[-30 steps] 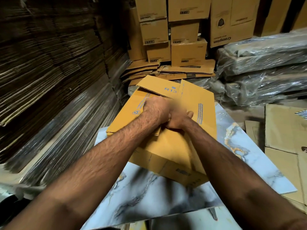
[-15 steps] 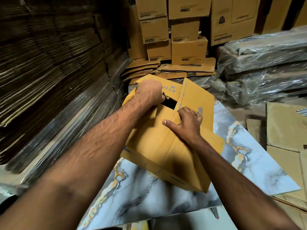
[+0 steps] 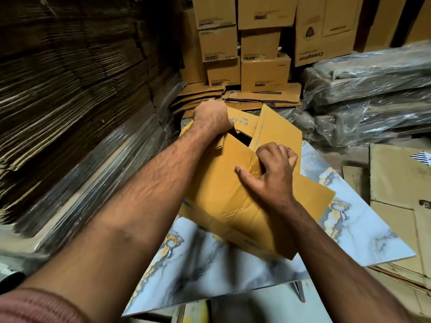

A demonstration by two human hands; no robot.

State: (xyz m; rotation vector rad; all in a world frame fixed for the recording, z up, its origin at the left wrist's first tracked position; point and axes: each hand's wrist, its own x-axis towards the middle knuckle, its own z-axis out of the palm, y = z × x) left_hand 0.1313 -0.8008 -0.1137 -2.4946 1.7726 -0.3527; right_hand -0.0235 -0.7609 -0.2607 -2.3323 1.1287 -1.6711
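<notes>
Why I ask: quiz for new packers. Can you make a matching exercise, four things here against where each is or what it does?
Things:
1. left hand
2. right hand
3. yellow carton
4. Crompton box

Places:
A. rests on the marble-patterned board
B. grips a flap at the carton's far left corner
C. stands in the stack at the back, print upside down
D. curls its fingers over a flap edge on the carton's right side

Pairs: 1-B, 2-D, 3-A, 4-C.
</notes>
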